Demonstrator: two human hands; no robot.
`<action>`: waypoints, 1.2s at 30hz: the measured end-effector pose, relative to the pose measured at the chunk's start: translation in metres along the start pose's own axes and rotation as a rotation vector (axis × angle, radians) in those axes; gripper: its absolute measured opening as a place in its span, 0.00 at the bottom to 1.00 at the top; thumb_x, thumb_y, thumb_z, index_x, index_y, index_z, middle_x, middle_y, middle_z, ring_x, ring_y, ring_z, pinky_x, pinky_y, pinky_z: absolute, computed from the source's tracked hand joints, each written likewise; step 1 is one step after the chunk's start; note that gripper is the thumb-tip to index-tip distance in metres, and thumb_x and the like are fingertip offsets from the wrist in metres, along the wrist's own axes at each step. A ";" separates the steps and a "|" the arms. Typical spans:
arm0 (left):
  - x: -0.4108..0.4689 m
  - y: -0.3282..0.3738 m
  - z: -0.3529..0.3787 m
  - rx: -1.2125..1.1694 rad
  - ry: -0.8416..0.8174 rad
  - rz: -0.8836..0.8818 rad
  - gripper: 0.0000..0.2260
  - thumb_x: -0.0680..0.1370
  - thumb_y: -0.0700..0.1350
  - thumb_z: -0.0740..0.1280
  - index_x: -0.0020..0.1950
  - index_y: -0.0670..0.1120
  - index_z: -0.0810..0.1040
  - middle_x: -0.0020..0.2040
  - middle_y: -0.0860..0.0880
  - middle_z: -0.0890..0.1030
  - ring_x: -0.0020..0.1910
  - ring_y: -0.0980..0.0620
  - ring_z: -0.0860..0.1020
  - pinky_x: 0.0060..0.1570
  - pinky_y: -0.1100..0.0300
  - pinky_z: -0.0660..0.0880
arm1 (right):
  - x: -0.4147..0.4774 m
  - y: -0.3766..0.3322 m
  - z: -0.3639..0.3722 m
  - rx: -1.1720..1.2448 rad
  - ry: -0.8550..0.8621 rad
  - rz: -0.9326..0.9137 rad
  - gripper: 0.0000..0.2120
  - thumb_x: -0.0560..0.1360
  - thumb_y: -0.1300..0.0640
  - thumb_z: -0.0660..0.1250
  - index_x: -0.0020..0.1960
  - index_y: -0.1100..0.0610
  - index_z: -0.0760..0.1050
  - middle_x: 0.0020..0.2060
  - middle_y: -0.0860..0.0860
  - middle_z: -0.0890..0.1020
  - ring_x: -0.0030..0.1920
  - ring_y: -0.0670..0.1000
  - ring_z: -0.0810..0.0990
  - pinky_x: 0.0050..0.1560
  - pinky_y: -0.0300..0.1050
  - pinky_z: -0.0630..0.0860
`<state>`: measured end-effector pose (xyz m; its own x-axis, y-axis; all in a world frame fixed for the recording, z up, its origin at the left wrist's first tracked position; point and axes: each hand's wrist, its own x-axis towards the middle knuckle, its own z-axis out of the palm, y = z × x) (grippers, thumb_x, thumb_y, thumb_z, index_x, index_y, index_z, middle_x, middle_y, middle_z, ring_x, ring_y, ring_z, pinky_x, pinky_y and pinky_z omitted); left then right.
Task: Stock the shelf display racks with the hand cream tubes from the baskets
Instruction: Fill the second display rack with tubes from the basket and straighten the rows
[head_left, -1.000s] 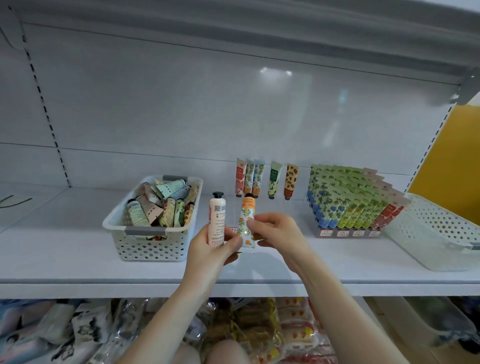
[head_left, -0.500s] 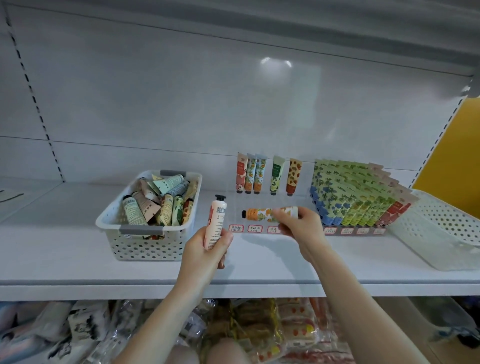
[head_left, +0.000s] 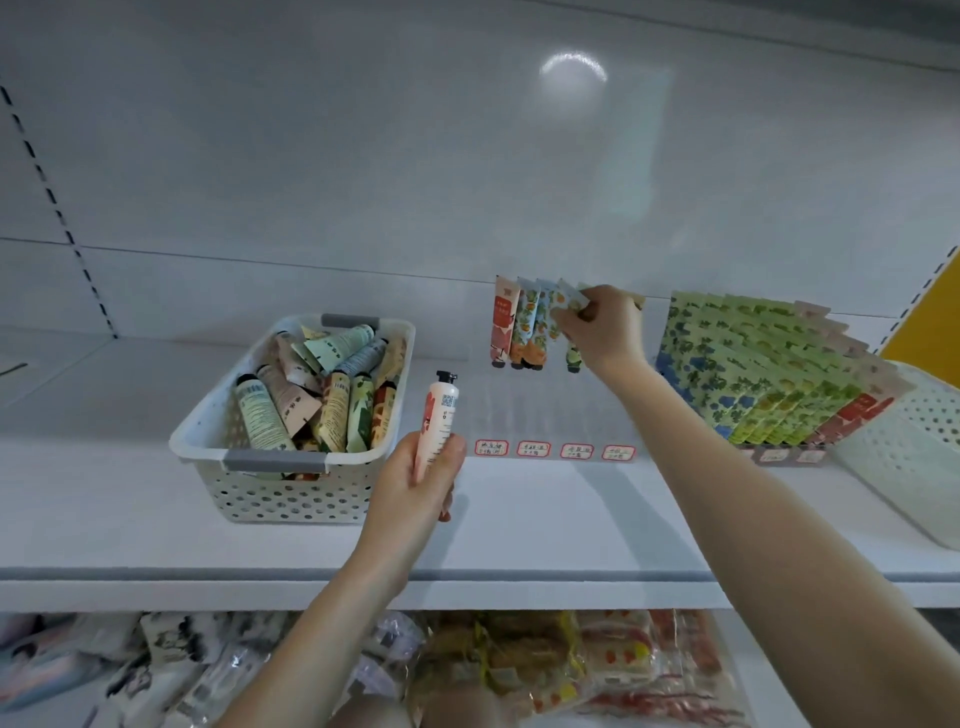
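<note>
Stocking looks partly done, with a good deal left. The right-hand display rack (head_left: 769, 379) is packed with green, blue and red floral tubes in overlapping rows. The right basket (head_left: 930, 467) beside it at the shelf's end shows nothing inside from this angle, so that half of the job reads as finished.

The clear middle rack (head_left: 550, 413) carries four red-bordered price labels (head_left: 556, 449) along its front. It holds only one row of standing tubes (head_left: 511, 327) at its back, and the lanes in front of them are bare.

The right grip (head_left: 602, 332) pinches the crimped end of an orange-patterned tube (head_left: 567, 302), held among that back row with its cap downward. I cannot tell whether the cap is already seated in a lane, since the grip hides part of the row.

The left grip (head_left: 415, 480) is clenched round a white-and-pink tube with a black cap (head_left: 440, 415). It holds this tube upright over the shelf (head_left: 130, 519), between the middle rack and the left basket (head_left: 275, 460).

That basket is heaped with mixed hand cream tubes (head_left: 311, 395), so I judge most of the middle rack's filling lies ahead. What remains is to finish this placement, set down the tube in the left grip, then work through the heap.
</note>
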<state>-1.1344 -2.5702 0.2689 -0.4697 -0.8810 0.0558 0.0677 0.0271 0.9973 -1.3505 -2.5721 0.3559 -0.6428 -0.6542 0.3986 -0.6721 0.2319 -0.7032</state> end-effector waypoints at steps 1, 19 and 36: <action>0.002 -0.001 0.000 -0.001 0.006 0.001 0.05 0.77 0.49 0.63 0.44 0.49 0.72 0.32 0.48 0.70 0.30 0.56 0.69 0.33 0.62 0.71 | 0.004 0.000 0.003 -0.013 -0.011 -0.017 0.07 0.74 0.63 0.65 0.37 0.62 0.71 0.24 0.51 0.67 0.24 0.47 0.63 0.19 0.33 0.57; 0.019 -0.015 0.006 0.010 -0.003 -0.027 0.06 0.77 0.50 0.64 0.46 0.49 0.73 0.32 0.50 0.71 0.30 0.56 0.69 0.32 0.63 0.71 | 0.026 0.011 0.033 -0.170 -0.131 0.030 0.18 0.75 0.62 0.65 0.30 0.56 0.62 0.26 0.50 0.68 0.26 0.46 0.65 0.25 0.38 0.58; 0.016 0.003 0.009 -0.086 -0.037 -0.124 0.12 0.80 0.53 0.56 0.48 0.47 0.73 0.32 0.48 0.70 0.29 0.54 0.67 0.33 0.60 0.67 | 0.014 0.010 0.026 0.021 -0.136 0.100 0.14 0.75 0.56 0.67 0.57 0.61 0.72 0.43 0.52 0.76 0.39 0.50 0.75 0.32 0.37 0.70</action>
<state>-1.1497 -2.5797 0.2730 -0.5115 -0.8569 -0.0640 0.0816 -0.1226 0.9891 -1.3563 -2.5981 0.3393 -0.6494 -0.7202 0.2440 -0.5985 0.2862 -0.7482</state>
